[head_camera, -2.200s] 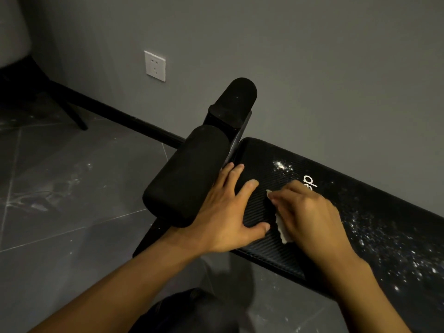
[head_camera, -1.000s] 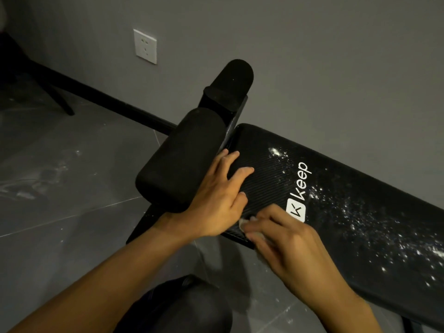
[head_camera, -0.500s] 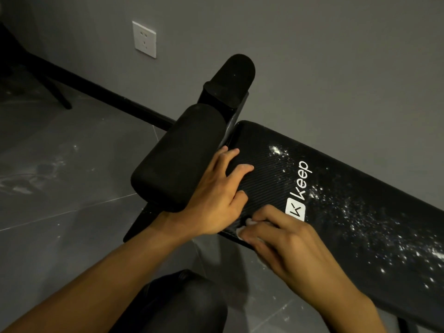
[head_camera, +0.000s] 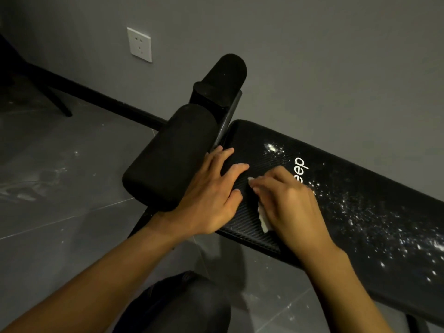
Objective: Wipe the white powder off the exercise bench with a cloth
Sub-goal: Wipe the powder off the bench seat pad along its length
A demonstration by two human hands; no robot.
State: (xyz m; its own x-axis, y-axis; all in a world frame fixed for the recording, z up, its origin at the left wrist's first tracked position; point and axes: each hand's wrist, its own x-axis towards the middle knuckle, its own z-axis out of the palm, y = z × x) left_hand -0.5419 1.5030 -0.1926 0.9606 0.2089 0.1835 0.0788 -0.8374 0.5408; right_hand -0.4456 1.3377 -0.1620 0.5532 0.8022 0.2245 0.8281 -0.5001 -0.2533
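Now wiping | right hand [head_camera: 287, 203] presses soft, thin cloth [head_camera: 264, 221] flat on bench pad [head_camera: 252, 150] | left hand [head_camera: 211, 200] open, bracing pad | cloth likely bunches, pin under fingertips | white powder [head_camera: 360, 212] remains rightward

This is looking like a room in a home used for workouts, though the dim light is leaving that uncertain. A black padded bench [head_camera: 348, 212] with foam rollers [head_camera: 173, 157] is standing against a plain grey wall [head_camera: 312, 56]. A white socket [head_camera: 139, 44] is sitting low on that wall above a dark skirting [head_camera: 101, 97]. Large grey floor tiles [head_camera: 60, 188] are spreading out below, and dark furniture legs [head_camera: 55, 99] are showing at the far left.
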